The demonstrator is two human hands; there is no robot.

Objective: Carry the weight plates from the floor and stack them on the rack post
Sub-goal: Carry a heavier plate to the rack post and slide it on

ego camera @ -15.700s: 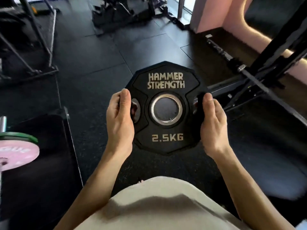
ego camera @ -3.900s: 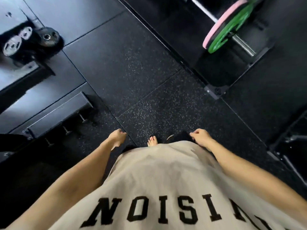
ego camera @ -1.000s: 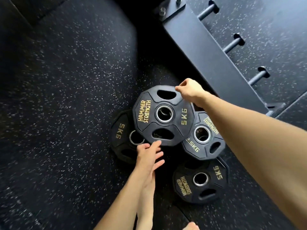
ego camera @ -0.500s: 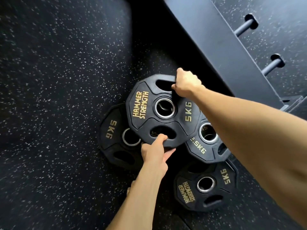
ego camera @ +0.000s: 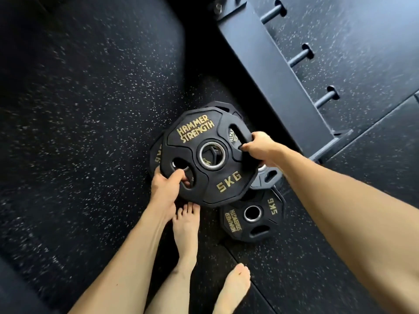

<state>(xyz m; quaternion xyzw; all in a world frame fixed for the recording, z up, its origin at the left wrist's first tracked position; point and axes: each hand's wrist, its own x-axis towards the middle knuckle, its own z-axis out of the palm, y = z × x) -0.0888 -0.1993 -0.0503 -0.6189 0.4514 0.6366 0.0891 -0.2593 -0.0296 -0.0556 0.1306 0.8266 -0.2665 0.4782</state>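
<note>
The top 5 kg plate (ego camera: 205, 157) is off the pile now. Half a second back it was lying flat on the others while the person was just getting their fingers into the handle slots; now it's tilted up and held over the pile, with other plates visible through its centre hole and slots. The left hand (ego camera: 166, 186) has its fingers hooked through the lower-left slot with the thumb over the face, and the right hand (ego camera: 260, 147) is wrapped around the rim by the upper-right slot. So both hands are full, gripping the same plate.

Still on the rubber floor (ego camera: 90, 109): another 5 kg plate (ego camera: 251, 215) lying flat near the person's bare feet (ego camera: 186, 225), a grey-looking plate (ego camera: 267, 175) poking out under the right wrist, and at least one more tucked underneath on the far and left sides, mostly hidden.

What that means: pickup looks done, and the carry is next. The dark rack base (ego camera: 278, 71) with its small pegs (ego camera: 301, 57) sits just beyond the pile, but the post this plate goes on isn't in view. With several plates left, there are plenty more trips to go. One thing to watch is those toes right below the lifted plate.
</note>
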